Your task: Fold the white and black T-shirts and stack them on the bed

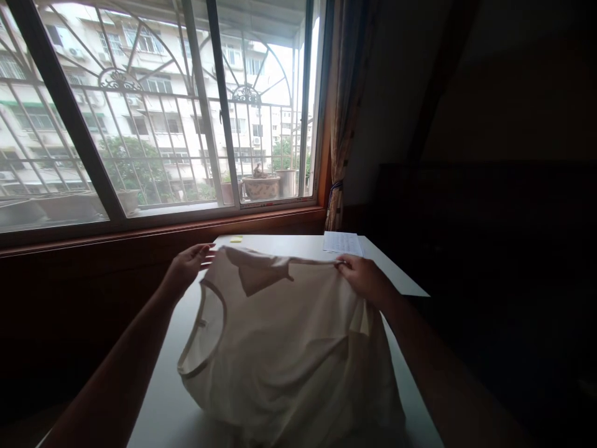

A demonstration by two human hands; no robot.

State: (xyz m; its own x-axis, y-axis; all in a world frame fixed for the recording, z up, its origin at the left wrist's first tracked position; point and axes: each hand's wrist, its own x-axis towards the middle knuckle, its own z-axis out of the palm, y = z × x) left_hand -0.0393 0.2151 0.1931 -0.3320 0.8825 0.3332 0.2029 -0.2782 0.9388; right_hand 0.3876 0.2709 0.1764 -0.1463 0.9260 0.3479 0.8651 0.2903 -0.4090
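Observation:
A pale, light-coloured garment (289, 330) hangs and lies over the white table, its near part spread toward the camera. A round opening with a darker trim shows on its left side, and a darker patch lies near its top edge. At the garment's upper left corner, my left hand (189, 264) has thumb and fingers closed on the fabric. My right hand (361, 274) pinches the top edge at the right, with the fingers closed round the cloth. Between the hands the top edge is stretched, sagging slightly.
The white table (398, 277) reaches toward the window wall. Printed papers (342, 242) lie at its far right, and a small yellow note (236, 239) at its far left. Beyond are a barred window, potted plants outside and a curtain (342, 124). The right side is dark.

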